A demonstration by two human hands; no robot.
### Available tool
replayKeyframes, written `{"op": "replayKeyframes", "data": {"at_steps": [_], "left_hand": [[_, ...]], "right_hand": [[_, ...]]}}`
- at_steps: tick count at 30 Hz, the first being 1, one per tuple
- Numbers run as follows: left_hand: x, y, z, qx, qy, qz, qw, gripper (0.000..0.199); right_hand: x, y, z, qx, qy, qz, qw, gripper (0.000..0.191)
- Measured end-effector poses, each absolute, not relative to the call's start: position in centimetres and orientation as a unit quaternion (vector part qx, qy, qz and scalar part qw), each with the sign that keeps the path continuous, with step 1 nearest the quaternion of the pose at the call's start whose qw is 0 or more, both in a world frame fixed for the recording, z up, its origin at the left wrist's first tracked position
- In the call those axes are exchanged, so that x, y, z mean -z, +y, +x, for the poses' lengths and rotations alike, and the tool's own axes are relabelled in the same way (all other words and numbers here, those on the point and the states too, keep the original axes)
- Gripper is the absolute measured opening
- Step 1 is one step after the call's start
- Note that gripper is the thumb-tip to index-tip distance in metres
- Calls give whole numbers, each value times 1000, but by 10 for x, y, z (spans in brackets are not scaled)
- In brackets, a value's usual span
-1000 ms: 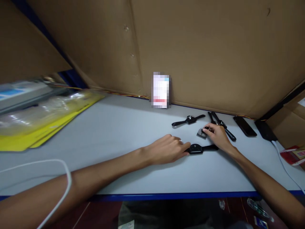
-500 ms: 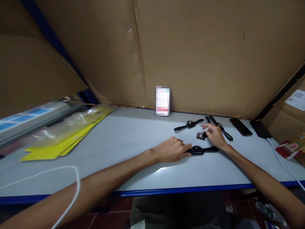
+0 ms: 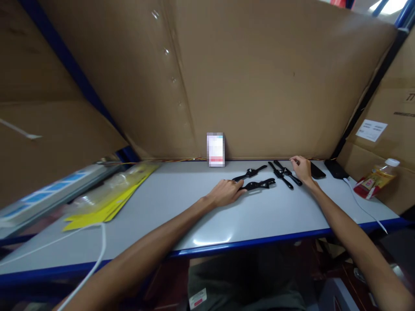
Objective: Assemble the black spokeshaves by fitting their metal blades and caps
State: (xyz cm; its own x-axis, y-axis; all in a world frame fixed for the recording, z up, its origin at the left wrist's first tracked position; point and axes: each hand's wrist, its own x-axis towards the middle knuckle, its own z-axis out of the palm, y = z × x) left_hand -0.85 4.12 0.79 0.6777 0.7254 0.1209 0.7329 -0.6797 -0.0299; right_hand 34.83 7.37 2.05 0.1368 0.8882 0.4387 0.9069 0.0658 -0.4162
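Note:
My left hand (image 3: 226, 192) grips the left handle of a black two-handled tool (image 3: 254, 185), held low over the white table. Just behind it lies a similar black tool (image 3: 250, 172). Two more black tools, a left one (image 3: 279, 173) and a right one (image 3: 287, 171), lie side by side to the right. My right hand (image 3: 301, 168) is beyond them, beside a black phone (image 3: 317, 171). Its thumb and fingertips are bent together; whatever they may hold is too small to make out.
A lit phone (image 3: 215, 150) leans on the cardboard wall. Yellow sheets with clear plastic (image 3: 110, 205) and a long white box (image 3: 48, 194) are at left. At right are a black device (image 3: 336, 169) with a white cable and a bottle (image 3: 378, 179). A white cord (image 3: 103, 242) crosses my left forearm.
The view has shifted. My left hand has brought its tool closer to the one behind. My right hand has moved away to the right, and the loose metal plate is no longer distinct on the table.

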Motion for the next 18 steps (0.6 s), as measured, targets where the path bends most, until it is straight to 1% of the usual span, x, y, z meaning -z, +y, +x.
{"op": "replayKeyframes", "data": {"at_steps": [5, 8, 18], "left_hand": [[-2, 51, -11, 58, -463, -884, 27, 35], [2, 54, -10, 57, -480, -875, 19, 35], [8, 61, -6, 71, -547, -834, 11, 36]], "right_hand": [[-8, 73, 356, 1, -629, -744, 224, 33], [-1, 70, 349, -8, -629, -755, 187, 34], [1, 48, 342, 7, -655, -739, 157, 36]]}}
